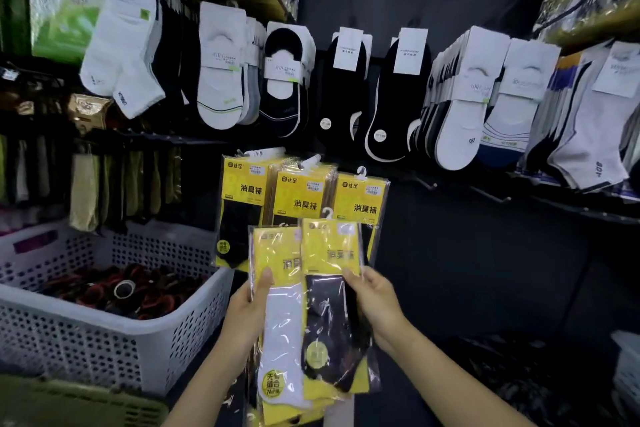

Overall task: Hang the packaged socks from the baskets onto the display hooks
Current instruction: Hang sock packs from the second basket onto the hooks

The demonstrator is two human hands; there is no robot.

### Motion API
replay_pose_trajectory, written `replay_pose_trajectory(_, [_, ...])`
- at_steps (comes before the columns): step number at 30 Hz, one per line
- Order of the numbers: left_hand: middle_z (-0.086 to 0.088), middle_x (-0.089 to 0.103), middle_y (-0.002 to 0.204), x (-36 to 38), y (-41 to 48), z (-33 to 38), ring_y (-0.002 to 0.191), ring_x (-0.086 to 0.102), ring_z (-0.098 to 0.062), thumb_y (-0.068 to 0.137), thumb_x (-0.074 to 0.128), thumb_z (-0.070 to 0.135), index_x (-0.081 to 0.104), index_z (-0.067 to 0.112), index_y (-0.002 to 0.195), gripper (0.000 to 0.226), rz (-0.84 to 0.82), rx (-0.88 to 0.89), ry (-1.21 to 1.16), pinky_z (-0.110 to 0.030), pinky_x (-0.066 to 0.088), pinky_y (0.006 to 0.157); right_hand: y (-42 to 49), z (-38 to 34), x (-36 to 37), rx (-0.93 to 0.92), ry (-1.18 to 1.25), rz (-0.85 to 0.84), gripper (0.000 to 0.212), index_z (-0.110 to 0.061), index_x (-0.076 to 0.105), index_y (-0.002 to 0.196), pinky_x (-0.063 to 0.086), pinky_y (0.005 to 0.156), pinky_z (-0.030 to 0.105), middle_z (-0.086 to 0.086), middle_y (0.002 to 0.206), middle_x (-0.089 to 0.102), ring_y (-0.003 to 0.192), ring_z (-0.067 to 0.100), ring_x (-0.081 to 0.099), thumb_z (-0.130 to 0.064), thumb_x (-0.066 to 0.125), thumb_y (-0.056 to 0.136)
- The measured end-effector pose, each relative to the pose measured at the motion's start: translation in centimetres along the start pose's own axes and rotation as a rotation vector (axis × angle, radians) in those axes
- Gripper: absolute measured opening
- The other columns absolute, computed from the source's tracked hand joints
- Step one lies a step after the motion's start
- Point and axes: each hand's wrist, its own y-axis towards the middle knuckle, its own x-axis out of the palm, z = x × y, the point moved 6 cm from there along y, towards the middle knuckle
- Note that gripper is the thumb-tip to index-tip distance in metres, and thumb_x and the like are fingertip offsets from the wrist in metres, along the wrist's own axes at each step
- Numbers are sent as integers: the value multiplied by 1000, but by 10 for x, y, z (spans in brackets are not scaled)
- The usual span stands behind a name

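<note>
**Two sock packs held below the display**

Left of the hands, a white basket [86,357] of dark items; directly behind, hung yellow packs [298,198]; rightward, bare hooks [424,182]. Pinched by the left hand [247,308] at its left edge, the white-sock pack [282,329]; by the right hand [375,302] at its right edge, the black-sock pack [329,319], overlapping it.

One wide-angle camera sits on the person's head, looking forward and somewhat down. It faces a dark display wall [450,253] from close by. The rows of hanging socks [221,80] fill the upper half and bow outward at the edges. Both forearms enter from the bottom edge. The left hand [247,305] with its white-sock pack [282,315] and the right hand [375,302] with its black-sock pack [329,315] sit nearest the lens, low at centre. A white basket [104,340] lies at lower left.
</note>
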Motion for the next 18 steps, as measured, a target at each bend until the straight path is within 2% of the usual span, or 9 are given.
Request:
replay_pose_trajectory(4, [12, 74, 84, -17, 7, -2, 78, 69, -4, 76, 45, 66, 65, 31, 96, 44, 95, 2, -2, -20, 49, 61, 11, -29, -38, -120, 57, 233, 23, -16, 57, 73, 40, 74, 30, 2, 76, 57, 79, 17, 52, -17, 55, 96])
replay_pose_trajectory(6, [15, 74, 85, -21, 8, -1, 78, 69, -1, 80, 45, 64, 65, 32, 98, 41, 106, 6, -20, -17, 50, 60, 19, -44, -52, -163, 37, 295, 23, -14, 54, 74, 40, 73, 29, 4, 76, 54, 76, 15, 49, -19, 53, 96])
replay_pose_trajectory(8, [28, 70, 79, -22, 6, 3, 70, 65, 11, 84, 45, 59, 63, 37, 96, 31, 100, 28, -37, -7, 46, 52, 28, -55, -57, -172, 15, 307, 22, -13, 54, 76, 40, 73, 28, 2, 77, 53, 73, 12, 49, -20, 53, 97])
replay_pose_trajectory(9, [28, 70, 79, -22, 6, 3, 70, 65, 12, 84, 45, 59, 63, 36, 96, 31, 100, 35, -37, -8, 46, 53, 33, -58, -57, -173, 3, 308, 21, -12, 54, 78, 40, 73, 27, 1, 77, 53, 73, 11, 49, -20, 52, 97])
replay_pose_trajectory(13, [8, 75, 86, -22, 9, 0, 77, 70, -5, 87, 46, 57, 67, 25, 98, 39, 124, 11, -24, -21, 48, 61, 51, -65, -49, -150, -87, 271, 25, -7, 54, 75, 41, 63, 26, 10, 69, 45, 66, 14, 43, -21, 53, 97])
replay_pose_trajectory(15, [6, 74, 86, -22, 9, 0, 76, 69, -8, 87, 47, 56, 67, 21, 96, 41, 140, 6, -17, -23, 48, 60, 60, -60, -44, -95, -97, 263, 23, 1, 61, 89, 50, 75, 40, 32, 86, 54, 74, 30, 54, -21, 55, 96])
replay_pose_trajectory(16, [6, 74, 86, -21, 9, 0, 75, 69, -8, 87, 47, 56, 67, 21, 95, 41, 144, 4, -18, -23, 48, 60, 64, -56, -42, -65, -76, 270, 28, 6, 60, 100, 50, 80, 41, 37, 96, 55, 78, 36, 55, -21, 56, 95])
replay_pose_trajectory(17, [7, 74, 83, -20, 9, 0, 74, 69, -8, 87, 47, 55, 67, 23, 93, 39, 144, 6, -22, -23, 48, 60, 67, -50, -41, -26, -45, 277, 35, 11, 57, 108, 48, 79, 39, 36, 93, 53, 78, 32, 52, -22, 58, 94])
replay_pose_trajectory(18, [10, 75, 80, -19, 9, 1, 72, 70, -6, 88, 47, 54, 67, 26, 91, 35, 143, 12, -28, -22, 48, 58, 71, -44, -41, 15, -9, 282, 40, 13, 55, 110, 46, 77, 36, 27, 86, 53, 78, 29, 49, -24, 60, 93])
